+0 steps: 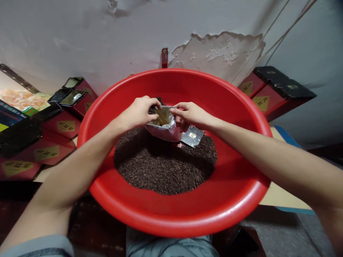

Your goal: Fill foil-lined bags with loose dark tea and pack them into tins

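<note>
A large red basin (177,223) holds a heap of dark, loose, dried leaf-like pieces (163,171). Over the heap is a foil-lined pink bag (167,132), its mouth open upward. My left hand (143,111) is at the bag's left edge, its curled fingers closed around some dark pieces. My right hand (189,115) pinches the right rim of the bag. A flat silver packet or lid (192,135) lies on the heap just right of the bag.
Red boxes with yellow labels (46,152) stand left of the basin, two with open tops. More red boxes with black lids (276,89) stand at the right, near the wall. Ropes hang at the upper right. A tabletop (284,194) shows under the basin.
</note>
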The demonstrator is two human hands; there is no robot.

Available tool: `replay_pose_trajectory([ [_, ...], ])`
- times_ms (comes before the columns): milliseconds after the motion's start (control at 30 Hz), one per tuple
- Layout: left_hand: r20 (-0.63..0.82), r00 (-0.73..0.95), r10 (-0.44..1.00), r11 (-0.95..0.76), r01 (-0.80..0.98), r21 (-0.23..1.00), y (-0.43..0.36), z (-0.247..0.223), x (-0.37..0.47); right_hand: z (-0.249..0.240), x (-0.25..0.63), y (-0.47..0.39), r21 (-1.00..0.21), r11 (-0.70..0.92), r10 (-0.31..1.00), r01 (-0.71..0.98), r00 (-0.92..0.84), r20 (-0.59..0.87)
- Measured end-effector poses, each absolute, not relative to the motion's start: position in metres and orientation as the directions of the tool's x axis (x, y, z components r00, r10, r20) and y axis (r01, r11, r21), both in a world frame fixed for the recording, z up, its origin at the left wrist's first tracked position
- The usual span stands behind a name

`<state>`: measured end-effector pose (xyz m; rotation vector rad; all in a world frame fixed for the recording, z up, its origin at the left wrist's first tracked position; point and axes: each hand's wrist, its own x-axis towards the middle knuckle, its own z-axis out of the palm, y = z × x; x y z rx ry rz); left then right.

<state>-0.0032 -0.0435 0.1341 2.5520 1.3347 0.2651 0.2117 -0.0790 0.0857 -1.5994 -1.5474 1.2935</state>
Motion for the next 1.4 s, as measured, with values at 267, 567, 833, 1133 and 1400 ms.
replay_pose_trajectory([
  [267,0.214,0.757,0.617,-0.777,0.543,0.317,-0.035,0.104,-0.001,0.087,0.210,-0.083,-0.939,-0.152,0.962,0.309,-0.173,-0.213],
  [567,0.180,0.793,0.582,-0.801,0.522,0.293,-0.035,0.098,-0.001,0.086,0.210,-0.082,-0.942,-0.145,0.960,0.304,-0.188,-0.208],
  [833,0.083,0.757,0.648,-0.762,0.644,0.073,-0.040,0.086,0.010,0.094,0.204,-0.089,-0.891,-0.131,0.964,0.434,-0.153,-0.216],
  [1133,0.250,0.846,0.471,-0.882,0.451,0.136,-0.025,0.076,0.013,0.079,0.228,-0.071,-0.676,0.057,0.997,0.735,-0.005,0.078],
  [1400,0.235,0.858,0.456,-0.878,0.477,-0.037,-0.022,0.067,0.012,0.061,0.256,-0.045,-0.684,0.097,0.995,0.723,-0.051,0.088],
])
